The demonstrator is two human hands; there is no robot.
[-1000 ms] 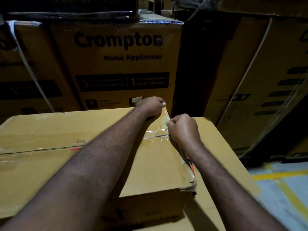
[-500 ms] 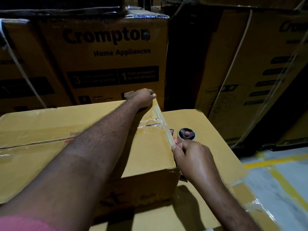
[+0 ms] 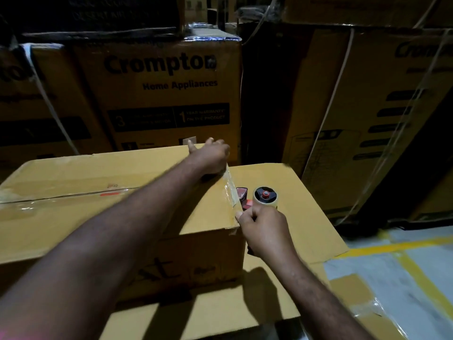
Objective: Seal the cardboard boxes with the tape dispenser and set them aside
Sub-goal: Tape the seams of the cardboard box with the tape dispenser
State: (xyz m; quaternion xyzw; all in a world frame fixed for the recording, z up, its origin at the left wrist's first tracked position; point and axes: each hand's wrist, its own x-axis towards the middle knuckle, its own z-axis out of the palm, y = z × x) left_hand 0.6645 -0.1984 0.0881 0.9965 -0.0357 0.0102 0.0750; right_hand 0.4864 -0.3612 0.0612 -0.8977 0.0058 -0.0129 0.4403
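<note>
The box (image 3: 73,173) sits on top of a flat bottom box (image 3: 299,192). Clear tape (image 3: 230,190) runs along the right edge of the box, from the far corner to the near corner. More tape covers the long crack across the top.

The left hand (image 3: 213,155) presses on the tape at the far right corner. The hand is blurry, so I cannot tell if its fingers are flat or bent.

The right hand (image 3: 264,231) holds the dispenser (image 3: 265,196) tight by its handle, just beside the near right corner. The roll sticks up above the fist.

Big boxes (image 3: 159,94) with "Crompton" on them stand behind. The floor (image 3: 367,271) on the right has yellow lines (image 3: 421,273).
</note>
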